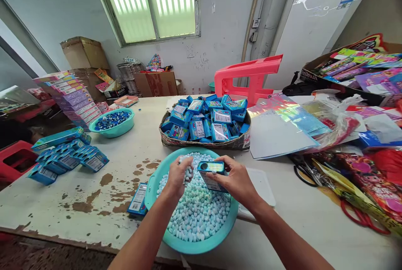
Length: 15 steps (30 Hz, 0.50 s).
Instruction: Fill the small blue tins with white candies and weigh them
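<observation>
A large turquoise basin (201,248) full of pale blue and white candies (201,215) stands at the table's front. Over its left half, my left hand (179,173) is closed around some of the candies, a few of them showing at the fingers. My right hand (235,177) grips a small blue candy box (210,173) above the basin's right half; a dark round opening shows in the box's top. Beyond the basin, a cardboard tray (204,144) is heaped with similar blue boxes (197,129).
Another blue box (138,198) lies against the basin's left side. Several blue boxes (94,159) stand grouped at left, near a small basin (114,132) of dark blue pieces. A white flat-topped object (259,186) sits right of the basin. Scissors (361,219) and packaging crowd the right.
</observation>
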Each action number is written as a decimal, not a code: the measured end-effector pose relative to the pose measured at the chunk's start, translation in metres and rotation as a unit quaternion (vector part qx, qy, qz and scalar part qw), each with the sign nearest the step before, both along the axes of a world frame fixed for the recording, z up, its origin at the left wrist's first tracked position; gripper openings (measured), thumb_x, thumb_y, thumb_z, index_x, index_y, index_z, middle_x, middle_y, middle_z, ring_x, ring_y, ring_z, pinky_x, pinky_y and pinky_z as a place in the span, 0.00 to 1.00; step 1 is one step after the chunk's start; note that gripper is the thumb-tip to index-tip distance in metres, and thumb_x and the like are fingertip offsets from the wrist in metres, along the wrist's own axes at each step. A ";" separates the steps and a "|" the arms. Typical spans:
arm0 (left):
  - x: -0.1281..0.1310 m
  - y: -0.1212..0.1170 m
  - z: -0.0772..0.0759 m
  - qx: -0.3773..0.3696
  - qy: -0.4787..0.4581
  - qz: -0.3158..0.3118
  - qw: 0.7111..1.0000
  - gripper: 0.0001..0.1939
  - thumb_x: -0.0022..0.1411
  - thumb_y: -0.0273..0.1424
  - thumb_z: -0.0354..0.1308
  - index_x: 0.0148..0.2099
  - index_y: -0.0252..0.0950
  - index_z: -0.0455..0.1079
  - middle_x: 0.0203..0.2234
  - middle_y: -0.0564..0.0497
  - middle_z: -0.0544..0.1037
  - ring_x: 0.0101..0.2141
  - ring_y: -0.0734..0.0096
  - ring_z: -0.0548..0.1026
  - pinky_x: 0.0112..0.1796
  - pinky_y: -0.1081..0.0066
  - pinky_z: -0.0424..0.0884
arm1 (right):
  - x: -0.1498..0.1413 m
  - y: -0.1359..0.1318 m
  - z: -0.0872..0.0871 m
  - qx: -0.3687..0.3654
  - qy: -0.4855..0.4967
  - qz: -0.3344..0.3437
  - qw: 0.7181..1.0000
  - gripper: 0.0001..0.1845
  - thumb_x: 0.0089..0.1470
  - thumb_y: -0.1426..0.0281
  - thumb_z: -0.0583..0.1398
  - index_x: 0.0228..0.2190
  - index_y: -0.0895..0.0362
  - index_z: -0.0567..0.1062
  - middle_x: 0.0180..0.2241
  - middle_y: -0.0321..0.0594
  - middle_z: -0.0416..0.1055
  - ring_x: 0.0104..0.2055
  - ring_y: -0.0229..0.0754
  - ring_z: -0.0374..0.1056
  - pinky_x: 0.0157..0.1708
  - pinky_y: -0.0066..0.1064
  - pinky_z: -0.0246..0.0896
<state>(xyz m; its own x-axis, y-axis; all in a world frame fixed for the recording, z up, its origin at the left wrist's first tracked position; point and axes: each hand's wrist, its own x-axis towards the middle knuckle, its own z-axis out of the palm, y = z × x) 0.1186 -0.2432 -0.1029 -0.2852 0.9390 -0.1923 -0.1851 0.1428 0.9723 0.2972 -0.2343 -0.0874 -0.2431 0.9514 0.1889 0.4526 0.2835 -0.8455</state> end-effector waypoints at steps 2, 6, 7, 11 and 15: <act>0.004 0.006 0.017 0.044 -0.097 0.042 0.993 0.16 0.47 0.41 0.62 0.31 0.36 0.62 0.20 0.56 0.69 0.15 0.79 0.63 0.15 0.77 0.54 | -0.011 0.000 0.003 0.046 -0.064 0.006 0.997 0.17 0.44 0.62 0.66 0.36 0.55 0.74 0.34 0.38 0.74 0.35 0.45 0.68 0.32 0.31 0.58; 0.009 0.018 0.034 0.063 -0.218 0.124 0.966 0.17 0.45 0.41 0.63 0.33 0.35 0.64 0.22 0.53 0.72 0.18 0.74 0.69 0.19 0.75 0.64 | -0.031 0.000 0.012 0.095 -0.132 0.070 0.984 0.16 0.40 0.65 0.68 0.35 0.54 0.75 0.34 0.38 0.75 0.37 0.46 0.69 0.33 0.31 0.57; 0.009 0.019 0.035 0.062 -0.232 0.133 0.962 0.18 0.45 0.41 0.63 0.32 0.35 0.63 0.21 0.53 0.72 0.18 0.73 0.70 0.20 0.73 0.66 | -0.034 0.002 0.014 0.087 -0.134 0.075 0.984 0.17 0.40 0.63 0.68 0.35 0.53 0.75 0.33 0.37 0.75 0.35 0.46 0.69 0.32 0.31 0.56; 0.008 0.022 0.036 0.094 -0.218 0.137 0.962 0.19 0.45 0.43 0.64 0.29 0.35 0.62 0.20 0.55 0.71 0.18 0.71 0.72 0.21 0.72 0.69 | -0.037 0.008 0.016 0.083 -0.116 0.059 0.988 0.18 0.40 0.62 0.69 0.36 0.54 0.75 0.35 0.39 0.75 0.38 0.47 0.69 0.34 0.31 0.58; 0.007 0.022 0.041 0.096 -0.185 0.142 0.968 0.20 0.44 0.44 0.64 0.30 0.34 0.64 0.24 0.51 0.75 0.19 0.70 0.73 0.21 0.71 0.69 | -0.034 0.007 0.011 0.074 -0.055 0.059 0.994 0.19 0.41 0.63 0.69 0.37 0.54 0.75 0.36 0.37 0.74 0.37 0.45 0.69 0.34 0.31 0.59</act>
<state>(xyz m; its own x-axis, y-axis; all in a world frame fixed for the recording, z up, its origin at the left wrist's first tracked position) 0.1253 -0.2209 -0.0616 -0.4823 0.8613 -0.1601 -0.5315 -0.1424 0.8350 0.2632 -0.2271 -0.0760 -0.3777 0.8791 0.2907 0.4958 0.4572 -0.7384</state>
